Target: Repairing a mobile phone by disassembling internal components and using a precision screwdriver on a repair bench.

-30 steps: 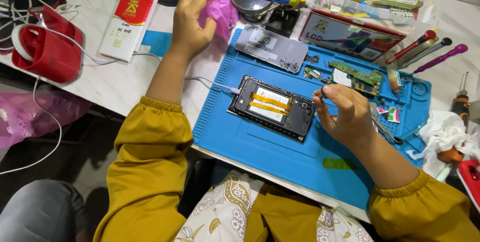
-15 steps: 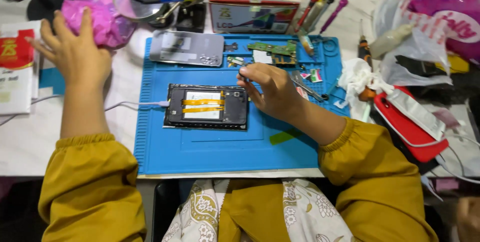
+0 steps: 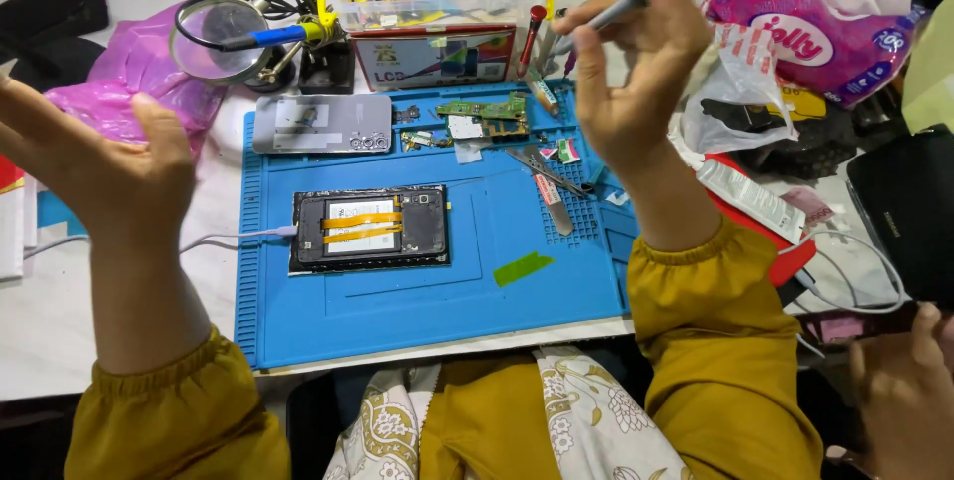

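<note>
An opened phone (image 3: pixel 370 229) with orange flex strips lies face down in the middle of a blue work mat (image 3: pixel 417 311), with a thin cable plugged into its left end. My right hand (image 3: pixel 636 73) is raised above the mat's right side and holds a slim grey tool (image 3: pixel 618 9) between its fingers. My left hand (image 3: pixel 104 167) is lifted at the left, palm inward, fingers apart, holding nothing. A grey phone back cover (image 3: pixel 321 124) lies at the mat's far left corner. Small circuit boards (image 3: pixel 484 117) and a metal pry tool (image 3: pixel 552 177) lie near the mat's far right.
A clear plastic box (image 3: pixel 437 13) of parts and tools stands behind the mat. A magnifier lamp (image 3: pixel 219 41) and pink bag (image 3: pixel 129 78) sit at the far left. Plastic bags (image 3: pixel 795 33), a white tube (image 3: pixel 750 200) and a black case (image 3: pixel 909 212) crowd the right. Another person's hand (image 3: pixel 899 396) shows at bottom right.
My right hand has lifted off the phone and risen above the mat with the grey tool. My left hand has come up off the table at the left. The camera view shifted.
</note>
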